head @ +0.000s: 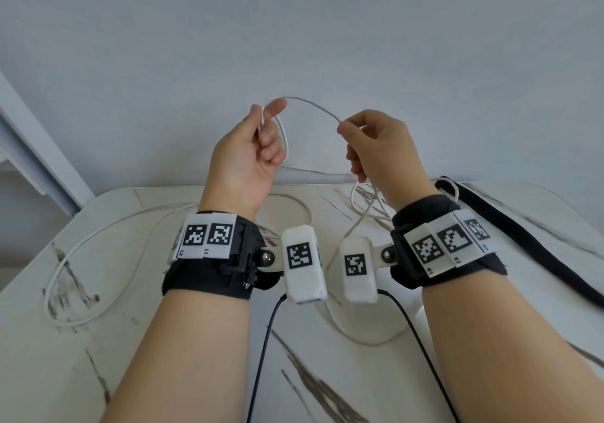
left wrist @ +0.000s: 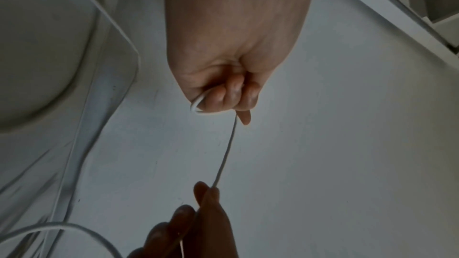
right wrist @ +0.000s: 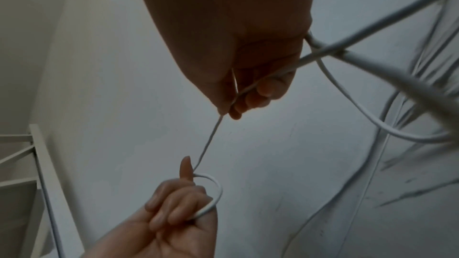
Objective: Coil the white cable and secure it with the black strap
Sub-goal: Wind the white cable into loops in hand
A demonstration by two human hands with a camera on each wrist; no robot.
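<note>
White cable (head: 309, 103) spans left hand (head: 248, 157), right hand (head: 382, 151).

So the thin white cable (head: 310, 105) arcs in the air with one small loop formed, the rest sprawled loose on the table (head: 196, 357). The black strap (head: 523, 242) lies flat at the right.

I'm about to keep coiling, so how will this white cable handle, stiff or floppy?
Probably floppy: the white cable sags in an arc between the left hand and right hand. Likely light, since fingertip pinches hold it. Its slack on the table may drag and tangle.
</note>
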